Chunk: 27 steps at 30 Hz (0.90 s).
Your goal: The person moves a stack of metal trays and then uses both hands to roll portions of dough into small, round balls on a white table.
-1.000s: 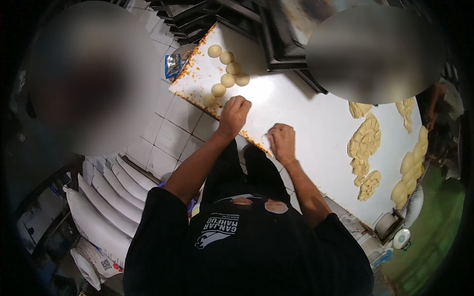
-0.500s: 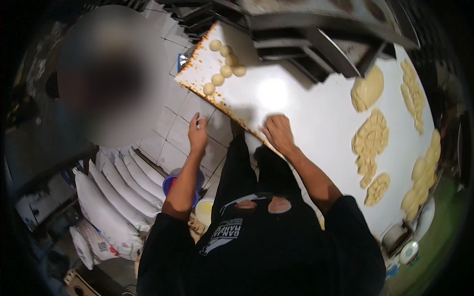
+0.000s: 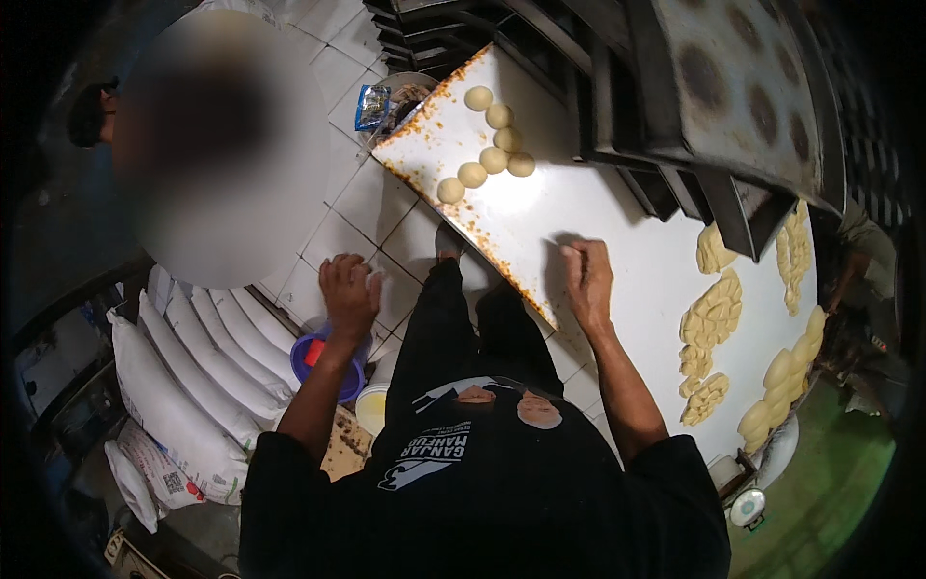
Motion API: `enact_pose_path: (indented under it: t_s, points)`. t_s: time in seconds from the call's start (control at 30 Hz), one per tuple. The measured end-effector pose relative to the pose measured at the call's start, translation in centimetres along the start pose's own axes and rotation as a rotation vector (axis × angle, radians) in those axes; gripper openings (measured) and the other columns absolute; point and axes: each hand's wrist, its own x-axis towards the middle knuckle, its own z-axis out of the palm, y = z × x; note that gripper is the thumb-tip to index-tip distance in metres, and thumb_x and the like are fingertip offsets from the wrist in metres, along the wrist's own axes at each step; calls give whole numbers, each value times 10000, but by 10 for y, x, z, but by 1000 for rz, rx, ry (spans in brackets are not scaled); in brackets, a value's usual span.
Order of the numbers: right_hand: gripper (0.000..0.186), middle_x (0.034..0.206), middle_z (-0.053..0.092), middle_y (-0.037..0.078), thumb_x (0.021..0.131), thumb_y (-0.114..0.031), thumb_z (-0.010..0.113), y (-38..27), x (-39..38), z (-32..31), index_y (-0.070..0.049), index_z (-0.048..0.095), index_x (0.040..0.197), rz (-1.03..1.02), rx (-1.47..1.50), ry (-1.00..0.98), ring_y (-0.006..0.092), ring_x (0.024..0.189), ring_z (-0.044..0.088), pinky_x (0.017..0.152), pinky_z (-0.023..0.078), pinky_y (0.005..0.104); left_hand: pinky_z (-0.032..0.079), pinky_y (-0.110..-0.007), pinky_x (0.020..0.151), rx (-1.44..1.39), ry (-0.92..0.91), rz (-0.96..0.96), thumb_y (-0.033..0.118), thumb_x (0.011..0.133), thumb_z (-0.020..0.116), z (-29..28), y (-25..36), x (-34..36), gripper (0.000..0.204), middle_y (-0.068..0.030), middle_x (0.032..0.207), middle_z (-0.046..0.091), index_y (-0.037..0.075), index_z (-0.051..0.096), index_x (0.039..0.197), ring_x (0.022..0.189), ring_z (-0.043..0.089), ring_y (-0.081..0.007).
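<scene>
Over the tiled floor, left of the white table [image 3: 637, 289], my left hand [image 3: 349, 297] hovers with its fingers apart. A small pale patch shows by its thumb; I cannot tell what it is. My right hand [image 3: 587, 278] is above the table near its front edge, fingers curled in; whether anything lies inside them is hidden. Beyond it, several round dough balls [image 3: 494, 160] sit in a bent line on the table's left part. To the right lie a flattened mass of cut dough pieces [image 3: 712, 314] and a smaller cluster of pieces [image 3: 705, 399].
Dark metal trays [image 3: 675, 106] are stacked over the table's far side. Long dough pieces [image 3: 781, 391] line the right edge. White sacks [image 3: 183, 376] and a purple bucket [image 3: 352, 378] stand at the left. A blurred figure [image 3: 222, 145] is at upper left.
The view has shifted, so the dough balls appear farther right. My left hand has turned and spread its fingers. My right hand has swung from pointing left to pointing away from me.
</scene>
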Motion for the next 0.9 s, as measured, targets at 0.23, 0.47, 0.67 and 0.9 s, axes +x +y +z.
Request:
enact_pose_path:
  t_s: [0.23,0.47,0.67,0.9]
  points:
    - [454,1303,607,244,938,-243,791,-131,108,89,30,594,1243,-510,56,-17,430,1229,594,1031,497,469,438,-492,1095,-375,114,-35,56,845,769,5,-21,75,365,-132,1316,625,51,684,1200,1254,576,-369]
    - [480,1324,634,210,914,-220,782,-72,27,60,-5,611,1307,-290,-139,-64,415,1235,589,1077,451,499,500,-471,1040,-552,65,278,48,846,777,-18,51,135,426,-155,1326,639,11,675,1258,1216,616,-364]
    - [185,1041,651,152,901,-155,769,83,-103,-34,-43,675,1014,-24,-416,182,376,961,632,847,509,484,500,-481,1028,-824,-271,667,80,886,766,45,203,123,399,-163,1326,647,23,682,1271,1208,619,-372]
    - [271,1074,692,224,953,-220,708,199,-229,-125,10,690,1097,672,-145,576,412,1010,673,908,541,490,440,-486,1047,-656,-510,824,164,943,729,120,349,90,375,-152,1360,631,49,684,1297,1236,573,-359]
